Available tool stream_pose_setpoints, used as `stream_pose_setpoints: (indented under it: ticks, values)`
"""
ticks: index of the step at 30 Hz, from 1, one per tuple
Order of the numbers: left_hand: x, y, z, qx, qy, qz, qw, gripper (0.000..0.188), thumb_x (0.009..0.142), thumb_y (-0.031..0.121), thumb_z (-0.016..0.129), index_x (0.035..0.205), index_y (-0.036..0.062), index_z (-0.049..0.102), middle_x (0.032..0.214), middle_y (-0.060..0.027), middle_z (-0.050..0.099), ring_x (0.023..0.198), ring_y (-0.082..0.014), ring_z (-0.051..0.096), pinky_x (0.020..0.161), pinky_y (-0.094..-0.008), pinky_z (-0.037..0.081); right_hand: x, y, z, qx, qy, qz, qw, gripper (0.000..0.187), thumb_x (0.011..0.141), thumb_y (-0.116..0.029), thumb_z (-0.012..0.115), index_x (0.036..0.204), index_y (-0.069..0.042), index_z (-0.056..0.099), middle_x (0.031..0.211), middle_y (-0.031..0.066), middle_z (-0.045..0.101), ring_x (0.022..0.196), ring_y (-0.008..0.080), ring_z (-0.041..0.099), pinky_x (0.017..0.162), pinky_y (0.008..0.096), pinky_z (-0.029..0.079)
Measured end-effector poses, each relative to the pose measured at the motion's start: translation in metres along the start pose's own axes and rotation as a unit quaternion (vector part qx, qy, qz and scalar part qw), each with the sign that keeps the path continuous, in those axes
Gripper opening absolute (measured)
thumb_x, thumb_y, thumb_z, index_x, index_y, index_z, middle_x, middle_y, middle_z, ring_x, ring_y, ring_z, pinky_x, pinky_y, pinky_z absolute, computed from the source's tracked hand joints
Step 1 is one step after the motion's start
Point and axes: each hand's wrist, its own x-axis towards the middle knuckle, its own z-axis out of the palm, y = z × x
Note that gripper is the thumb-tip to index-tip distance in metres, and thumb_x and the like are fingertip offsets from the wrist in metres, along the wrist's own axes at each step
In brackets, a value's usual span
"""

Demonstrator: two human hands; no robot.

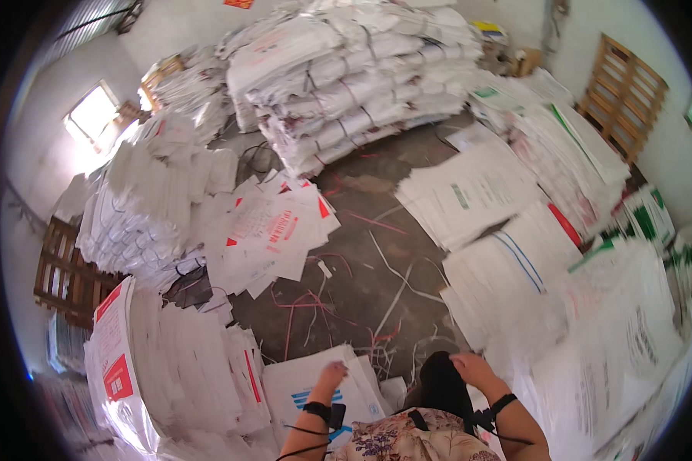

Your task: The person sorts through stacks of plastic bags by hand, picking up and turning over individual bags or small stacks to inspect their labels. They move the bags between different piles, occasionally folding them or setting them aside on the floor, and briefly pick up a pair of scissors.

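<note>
My left hand [334,374] hangs over a flat stack of white woven sacks with blue print [284,378], its fingers loosely curled and nothing seen in them. Whether it touches the stack cannot be told. Beside my dark-clad knee [443,376] is my right hand [475,370], also curled in, with no object visible in it. Bands with small dark devices and cables sit on both wrists. Close to my right hand lies a pile of white sacks with a blue stripe [507,265].
Tall bundles of sacks [346,84] are tied up at the back. Red-printed sacks [273,230] spread on the floor left of centre; more piles [184,361] line both sides. Loose straps [392,307] litter the dark floor. Wooden pallets [621,96] lean on the walls.
</note>
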Motion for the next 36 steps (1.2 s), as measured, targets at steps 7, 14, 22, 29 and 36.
stream_pose_setpoints:
  ticks: [7,14,22,29,36]
  values:
    - [0.079,0.109,0.019,-0.132,-0.199,-0.075,0.968,0.046,0.091,0.024,0.057,0.129,-0.0016,0.053,0.105,-0.0116,0.068,0.087,-0.0209,0.067,0.075,-0.0334,0.053,0.065,0.078,-0.065,-0.078,-0.155,0.127,0.976,0.032,0.094,-0.031,0.05,0.111,-0.011,0.068,0.108,0.0137,0.067,0.103,0.0333,0.062,0.089,0.0411,0.049]
    - [0.217,0.187,-0.057,-0.018,0.076,0.038,0.996,0.044,0.09,0.019,0.055,0.126,-0.0061,0.053,0.102,-0.0156,0.069,0.086,-0.0224,0.068,0.079,-0.0318,0.053,0.318,0.05,-0.154,-0.104,-0.045,0.07,0.991,0.03,0.092,-0.028,0.053,0.108,-0.008,0.068,0.106,0.0161,0.067,0.1,0.0337,0.063,0.087,0.0414,0.05]
    - [0.312,0.206,-0.187,-0.143,0.144,-0.112,0.973,0.044,0.087,0.022,0.059,0.122,-0.0052,0.058,0.099,-0.0169,0.07,0.084,-0.0256,0.068,0.078,-0.0352,0.052,0.624,-0.076,-0.168,-0.026,-0.079,-0.137,0.987,0.027,0.093,-0.021,0.054,0.113,-0.007,0.065,0.105,0.0136,0.069,0.098,0.0293,0.065,0.085,0.0369,0.051]
    - [0.449,0.309,-0.3,0.214,0.22,0.035,0.951,0.035,0.089,0.02,0.053,0.116,-0.001,0.062,0.108,-0.0252,0.065,0.103,-0.0389,0.062,0.089,-0.0452,0.049,0.814,-0.183,-0.207,0.079,0.041,-0.184,0.979,0.025,0.091,-0.016,0.057,0.113,-0.006,0.065,0.107,0.016,0.068,0.101,0.0299,0.065,0.085,0.0369,0.05]
    - [0.58,0.587,-0.384,0.189,0.288,0.348,0.872,0.03,0.085,0.007,0.059,0.115,0.0038,0.062,0.112,-0.0183,0.064,0.107,-0.0367,0.058,0.093,-0.0425,0.046,0.969,-0.252,-0.312,-0.121,0.24,-0.302,0.914,0.029,0.084,-0.01,0.062,0.113,-0.007,0.064,0.113,0.0132,0.064,0.109,0.0321,0.057,0.093,0.0406,0.046]
